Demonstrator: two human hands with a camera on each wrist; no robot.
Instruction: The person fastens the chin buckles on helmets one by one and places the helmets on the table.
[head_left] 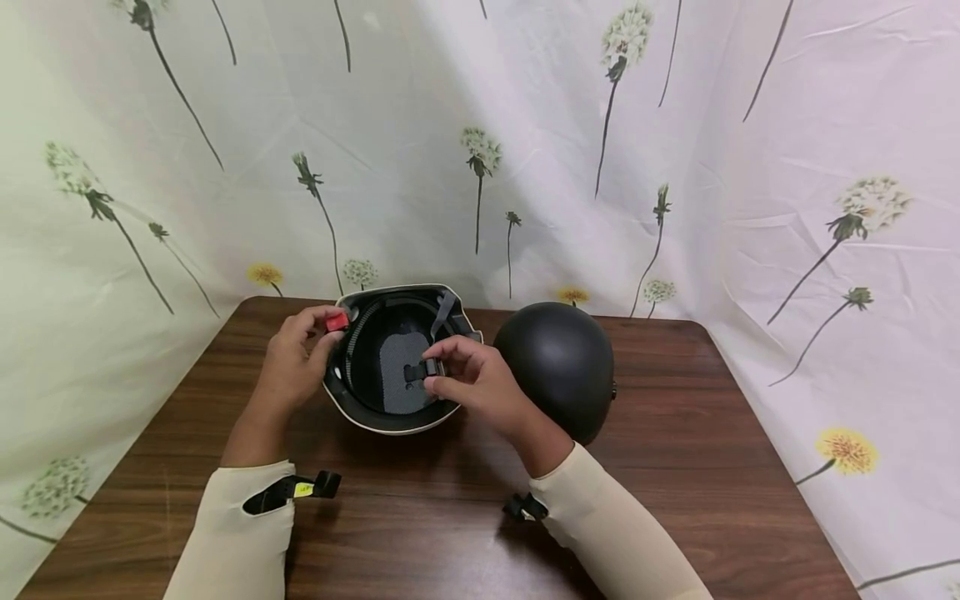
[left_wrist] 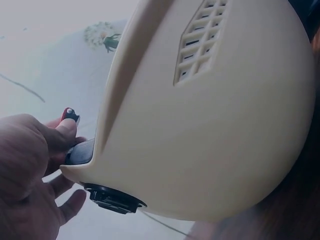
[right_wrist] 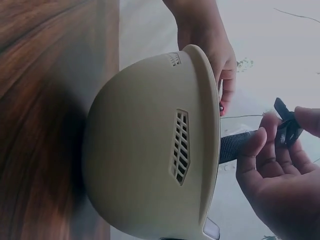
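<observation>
A cream helmet [left_wrist: 215,130] lies upside down, and its black lining and grey mesh pad [head_left: 397,392] face up in the head view. My left hand [head_left: 296,358] is at the helmet's left rim, pinching a red buckle piece [head_left: 337,322] between thumb and forefinger. Over the helmet's right side, my right hand [head_left: 483,379] pinches a black buckle piece [head_left: 432,367] between thumb and fingers. A ribbed black strap [right_wrist: 236,146] runs from the helmet to that hand in the right wrist view. The two buckle pieces are apart.
A black rounded helmet [head_left: 555,358] sits dome up just right of the cream one. Both stand toward the back of a dark wooden table [head_left: 405,542]. Behind hangs a white curtain [head_left: 420,192] with dandelion prints.
</observation>
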